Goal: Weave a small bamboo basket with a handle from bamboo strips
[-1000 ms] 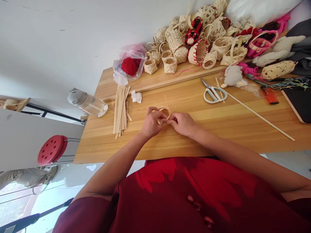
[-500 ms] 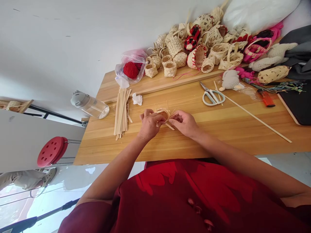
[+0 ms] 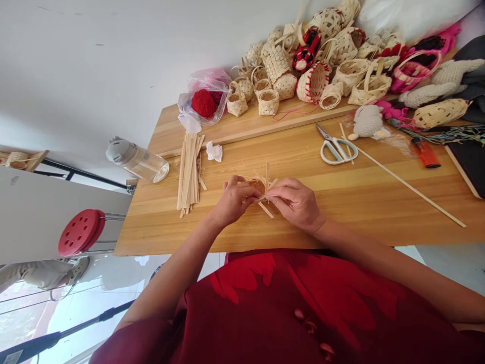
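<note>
Pinching a small piece of pale, loose-ended strips (image 3: 267, 174) from one side, the left hand (image 3: 234, 201) is closed at thumb and fingers. The right hand (image 3: 297, 203) grips the same piece from the other side, its fingertips close to those of the left. The piece sits between the hands, above the near middle of the wooden table (image 3: 359, 217), with strip ends projecting both away from and toward the person. From where I stand, the fingers cover much of it, and its exact form cannot be told.

Left of the left hand lies a bundle of flat strips (image 3: 188, 177); a clear bottle (image 3: 140, 164) is farther left. A crumpled white tissue (image 3: 214, 151) lies just beside the bundle's far end. Right of the hands, scissors (image 3: 338, 150) rest with blades pointing away, near one long strip (image 3: 413, 187). A heap of small woven baskets (image 3: 276, 60) occupies the table's far side.
</note>
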The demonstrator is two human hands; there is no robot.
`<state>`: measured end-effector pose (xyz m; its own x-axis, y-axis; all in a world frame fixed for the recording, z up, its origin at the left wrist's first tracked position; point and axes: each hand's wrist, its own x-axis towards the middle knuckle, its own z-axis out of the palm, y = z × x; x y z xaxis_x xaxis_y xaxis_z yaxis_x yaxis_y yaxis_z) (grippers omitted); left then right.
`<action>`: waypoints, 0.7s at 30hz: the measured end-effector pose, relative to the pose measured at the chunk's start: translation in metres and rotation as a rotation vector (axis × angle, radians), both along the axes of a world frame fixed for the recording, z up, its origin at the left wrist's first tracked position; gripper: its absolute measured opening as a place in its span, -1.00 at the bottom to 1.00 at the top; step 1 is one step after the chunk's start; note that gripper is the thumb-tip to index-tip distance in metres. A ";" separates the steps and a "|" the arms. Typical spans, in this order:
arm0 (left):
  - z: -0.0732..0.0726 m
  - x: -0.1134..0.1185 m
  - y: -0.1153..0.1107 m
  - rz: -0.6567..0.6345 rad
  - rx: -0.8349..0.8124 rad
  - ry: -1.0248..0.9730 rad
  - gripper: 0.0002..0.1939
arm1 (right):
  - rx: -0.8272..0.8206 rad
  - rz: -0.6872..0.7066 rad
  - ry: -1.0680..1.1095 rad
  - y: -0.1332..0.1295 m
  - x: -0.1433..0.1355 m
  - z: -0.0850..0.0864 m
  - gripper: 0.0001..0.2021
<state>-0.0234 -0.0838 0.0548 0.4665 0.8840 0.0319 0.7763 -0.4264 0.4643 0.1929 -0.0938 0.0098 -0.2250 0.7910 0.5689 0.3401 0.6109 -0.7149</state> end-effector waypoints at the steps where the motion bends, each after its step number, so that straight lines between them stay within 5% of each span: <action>1: 0.000 -0.001 0.000 -0.001 -0.012 -0.009 -0.88 | 0.078 0.007 -0.025 0.001 0.002 -0.001 -0.86; 5: 0.000 -0.001 0.000 -0.005 -0.062 -0.031 -0.91 | 0.340 0.016 -0.171 0.007 0.009 -0.001 -0.85; 11: 0.003 -0.001 -0.001 -0.023 -0.076 0.009 -0.90 | 0.662 -0.151 -0.488 0.002 0.018 0.015 -0.88; 17: 0.002 0.001 -0.002 -0.081 -0.028 0.010 -0.89 | 0.423 0.165 -0.391 0.014 0.018 0.015 -0.85; 21: -0.006 0.003 -0.004 -0.049 0.032 -0.048 -0.91 | 0.254 0.165 -0.287 0.022 0.012 0.015 -0.83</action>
